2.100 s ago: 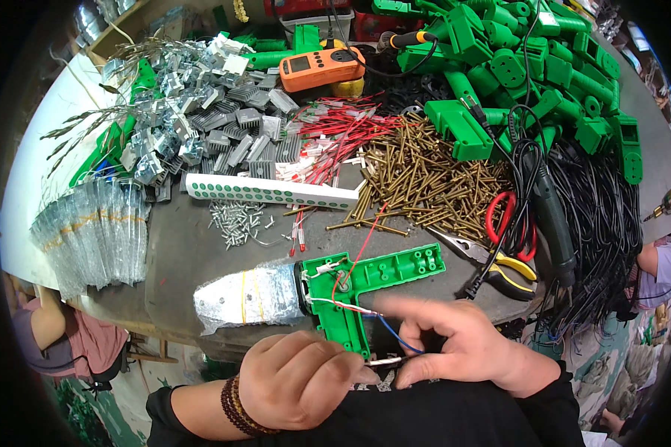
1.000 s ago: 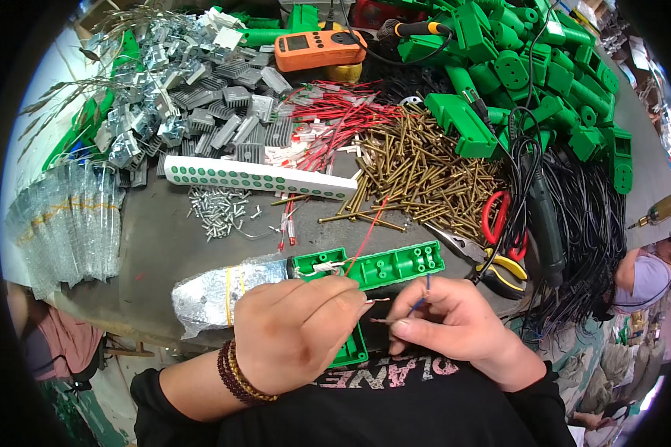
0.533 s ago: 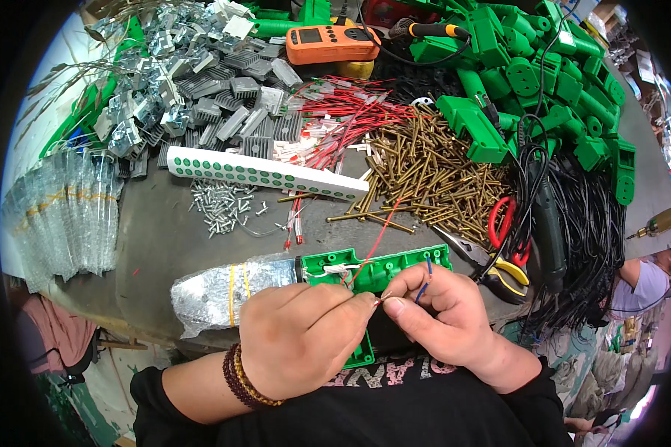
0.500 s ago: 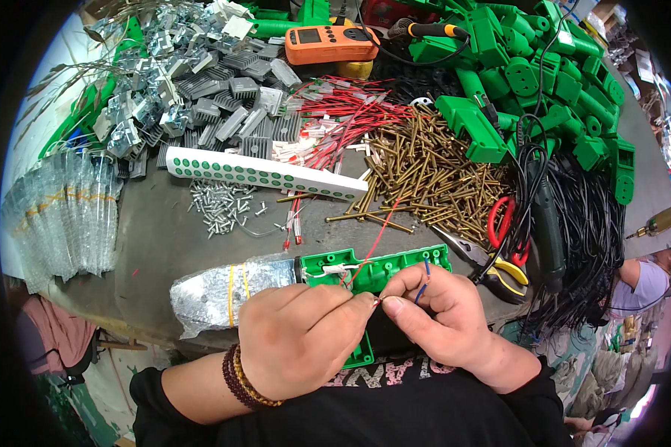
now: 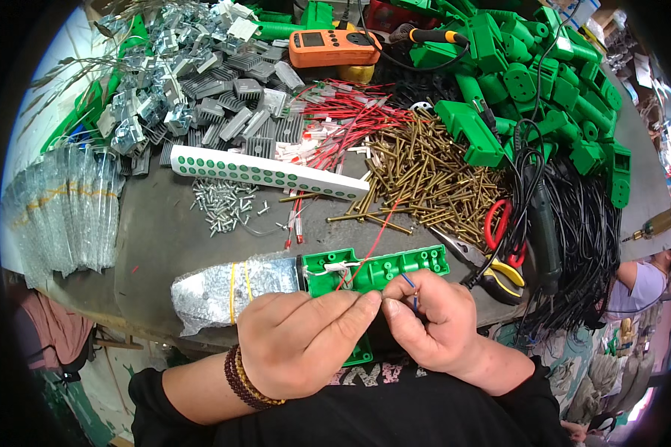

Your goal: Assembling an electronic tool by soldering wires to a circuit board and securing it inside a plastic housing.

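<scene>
A green plastic housing (image 5: 395,267) lies at the near edge of the grey workbench (image 5: 156,238), with a silvery wrapped part (image 5: 224,287) sticking out of its left end. My left hand (image 5: 298,339) rests over the housing's near part, fingertips pinching thin wires. My right hand (image 5: 429,320) meets it, pinching a blue wire (image 5: 410,283). A red wire (image 5: 369,246) runs up from the housing toward the screws.
Brass screws (image 5: 432,179) are heaped mid-bench, with red leads (image 5: 343,123), small silver screws (image 5: 224,205), a white perforated strip (image 5: 265,173), grey heat sinks (image 5: 201,97), an orange meter (image 5: 335,46), green housings (image 5: 529,82), black cables (image 5: 589,246) and pliers (image 5: 499,261).
The hands have closed together over the housing and now pinch the wires at its middle; the view has tilted slightly, shifting the bench upward.
</scene>
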`<state>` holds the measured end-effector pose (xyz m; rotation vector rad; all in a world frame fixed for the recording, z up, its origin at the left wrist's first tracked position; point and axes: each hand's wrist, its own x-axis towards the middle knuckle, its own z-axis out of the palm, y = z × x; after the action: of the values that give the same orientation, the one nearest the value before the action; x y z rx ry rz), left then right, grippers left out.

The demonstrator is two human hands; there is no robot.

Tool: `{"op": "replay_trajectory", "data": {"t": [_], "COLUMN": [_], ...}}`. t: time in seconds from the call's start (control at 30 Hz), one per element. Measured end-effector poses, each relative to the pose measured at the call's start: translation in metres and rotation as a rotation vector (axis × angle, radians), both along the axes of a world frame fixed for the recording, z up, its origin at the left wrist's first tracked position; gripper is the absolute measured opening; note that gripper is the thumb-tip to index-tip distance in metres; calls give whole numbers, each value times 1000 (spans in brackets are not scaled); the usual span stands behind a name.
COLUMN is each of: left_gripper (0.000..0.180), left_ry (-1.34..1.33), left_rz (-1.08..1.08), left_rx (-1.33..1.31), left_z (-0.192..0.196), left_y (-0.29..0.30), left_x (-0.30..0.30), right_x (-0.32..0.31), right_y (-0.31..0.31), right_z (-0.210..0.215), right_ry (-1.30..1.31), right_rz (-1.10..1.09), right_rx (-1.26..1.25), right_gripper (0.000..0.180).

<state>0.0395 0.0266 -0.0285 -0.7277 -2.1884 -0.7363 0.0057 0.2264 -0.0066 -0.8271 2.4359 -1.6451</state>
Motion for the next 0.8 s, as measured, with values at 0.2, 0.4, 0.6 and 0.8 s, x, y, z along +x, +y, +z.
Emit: {"op": "replay_trajectory", "data": {"t": [0.2, 0.4, 0.6, 0.8], "left_gripper": [27, 21, 17, 20], "left_ry": [-256, -480, -574, -608], "left_rz": [-9, -203, -206, -185], "left_rx": [79, 114, 82, 168], "left_z": [10, 20, 26, 29], "left_y": [4, 1, 3, 1], "left_x": [6, 5, 7, 5], "right_x": [-1, -12, -11, -6], "right_y": [13, 11, 15, 19], "right_z": [2, 17, 22, 18], "right_ry": [-64, 31, -43, 127], "right_rz": [99, 87, 60, 261], "right_rx": [-127, 10, 299, 84], "right_gripper": [9, 5, 8, 12]}}
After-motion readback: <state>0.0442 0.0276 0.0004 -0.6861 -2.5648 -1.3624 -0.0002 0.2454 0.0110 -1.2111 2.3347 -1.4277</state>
